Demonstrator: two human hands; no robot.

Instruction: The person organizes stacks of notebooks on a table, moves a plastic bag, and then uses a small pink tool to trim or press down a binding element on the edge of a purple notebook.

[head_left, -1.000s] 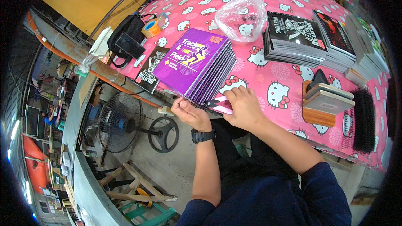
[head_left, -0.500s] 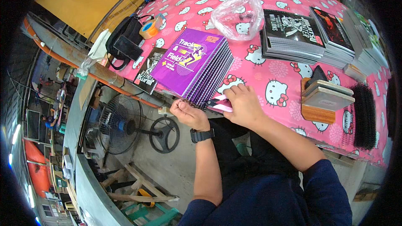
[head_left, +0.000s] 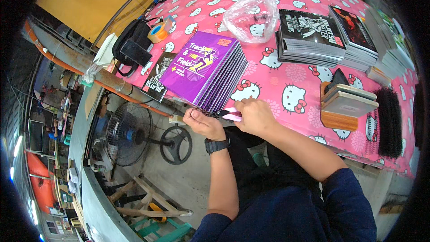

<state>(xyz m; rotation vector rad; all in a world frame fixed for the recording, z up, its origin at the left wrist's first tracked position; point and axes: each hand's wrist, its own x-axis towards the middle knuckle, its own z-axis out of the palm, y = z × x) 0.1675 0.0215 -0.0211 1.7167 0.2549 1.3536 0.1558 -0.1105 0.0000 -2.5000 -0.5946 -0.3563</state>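
Observation:
A stack of purple spiral-bound notebooks [head_left: 199,65] lies at the table's near edge, black coils facing right. At its near corner my left hand [head_left: 204,123], with a black watch on the wrist, is closed with fingers curled; what they hold is mostly hidden. My right hand [head_left: 256,116] grips a small pair of pliers [head_left: 233,115] with pink handles and dark jaws. Their jaws meet the coil ends beside my left fingers, and the handles are nearly together.
Beside the stack lie a black notebook [head_left: 156,80], a black bag [head_left: 130,47] and a tape roll [head_left: 157,32]. Farther right are a crumpled plastic bag [head_left: 251,18], black-covered notebook stacks [head_left: 309,31], a wooden block stand [head_left: 340,121] and black coils [head_left: 389,123]. A fan [head_left: 130,134] stands below.
The pliers' pink handles have come closer together, and my right hand has moved slightly left toward my left hand. My left hand stays at the stack's near corner.

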